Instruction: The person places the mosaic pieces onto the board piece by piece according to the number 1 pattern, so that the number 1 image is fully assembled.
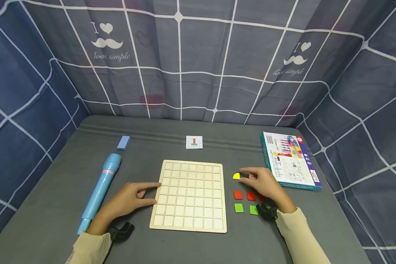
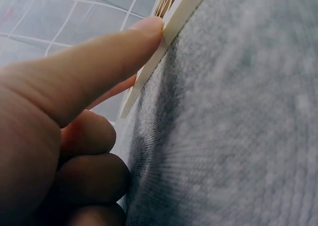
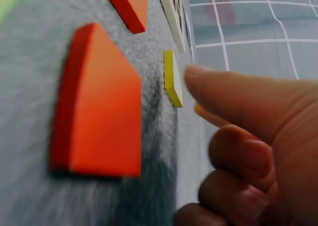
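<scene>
A pale wooden grid board (image 1: 189,196) lies flat in the middle of the table. At its left edge, my left hand (image 1: 132,198) rests the tips of its outstretched index finger and thumb; the other fingers are bent. My right hand (image 1: 262,179) reaches over the tiles right of the board. Its thumb and index finger are spread close to a yellow quarter-round tile (image 1: 236,176). In the right wrist view, the yellow tile (image 3: 173,82) lies on the cloth with the thumb beside it. Red tiles (image 1: 238,195) and green tiles (image 1: 239,208) lie below, partly hidden by the right hand and wrist.
A small card (image 1: 194,142) printed with a coloured grid pattern lies behind the board. On the right is a flat printed box (image 1: 290,161). A light-blue tube (image 1: 100,192) and a small blue block (image 1: 123,143) lie on the left. Patterned curtains (image 1: 198,55) enclose the table.
</scene>
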The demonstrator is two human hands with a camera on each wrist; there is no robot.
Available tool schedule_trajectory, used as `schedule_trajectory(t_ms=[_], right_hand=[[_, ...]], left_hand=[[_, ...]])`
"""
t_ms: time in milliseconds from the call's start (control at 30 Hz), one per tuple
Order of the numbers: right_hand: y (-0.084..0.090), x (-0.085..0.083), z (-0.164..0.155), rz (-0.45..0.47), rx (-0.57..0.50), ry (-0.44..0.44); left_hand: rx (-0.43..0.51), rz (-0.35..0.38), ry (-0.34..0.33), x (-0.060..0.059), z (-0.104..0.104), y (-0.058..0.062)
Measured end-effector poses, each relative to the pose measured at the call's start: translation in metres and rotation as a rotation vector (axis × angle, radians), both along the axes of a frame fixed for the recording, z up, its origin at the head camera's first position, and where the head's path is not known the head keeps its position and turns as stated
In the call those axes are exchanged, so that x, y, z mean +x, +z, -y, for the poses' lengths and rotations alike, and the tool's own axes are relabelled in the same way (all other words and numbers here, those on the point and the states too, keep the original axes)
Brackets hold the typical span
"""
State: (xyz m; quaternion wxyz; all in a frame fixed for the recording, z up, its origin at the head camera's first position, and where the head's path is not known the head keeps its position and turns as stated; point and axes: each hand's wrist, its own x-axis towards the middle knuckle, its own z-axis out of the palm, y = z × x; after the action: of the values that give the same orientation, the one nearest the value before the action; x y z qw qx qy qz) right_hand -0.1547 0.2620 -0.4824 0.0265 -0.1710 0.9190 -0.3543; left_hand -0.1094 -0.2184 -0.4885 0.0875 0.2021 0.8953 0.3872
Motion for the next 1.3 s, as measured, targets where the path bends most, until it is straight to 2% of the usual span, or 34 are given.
schedule_trajectory(t_ms=[267, 467, 833, 1133, 1300], right_hand=[[-0.007, -0.005, 0.003, 0.033, 0.019, -0.018], [-0.006, -0.005, 0.004, 0.031, 0.022, -0.045], [-0.009, -0.002, 0.005, 0.014, 0.044, -0.060], [-0.003, -0.002, 0.005, -0.002, 0.040, -0.034], [0.006, 0.002, 0.007, -0.013, 0.054, -0.041]], left_hand=[[0.019, 0.043, 0.007, -0.001, -0.002, -0.001], [0.004, 0.024, 0.008, -0.003, -0.001, 0.004], [0.006, 0.030, -0.001, -0.001, 0.000, 0.002], [0.011, 0.007, -0.003, 0.001, 0.001, 0.003], [0.008, 0.006, 0.000, 0.002, 0.001, 0.001]])
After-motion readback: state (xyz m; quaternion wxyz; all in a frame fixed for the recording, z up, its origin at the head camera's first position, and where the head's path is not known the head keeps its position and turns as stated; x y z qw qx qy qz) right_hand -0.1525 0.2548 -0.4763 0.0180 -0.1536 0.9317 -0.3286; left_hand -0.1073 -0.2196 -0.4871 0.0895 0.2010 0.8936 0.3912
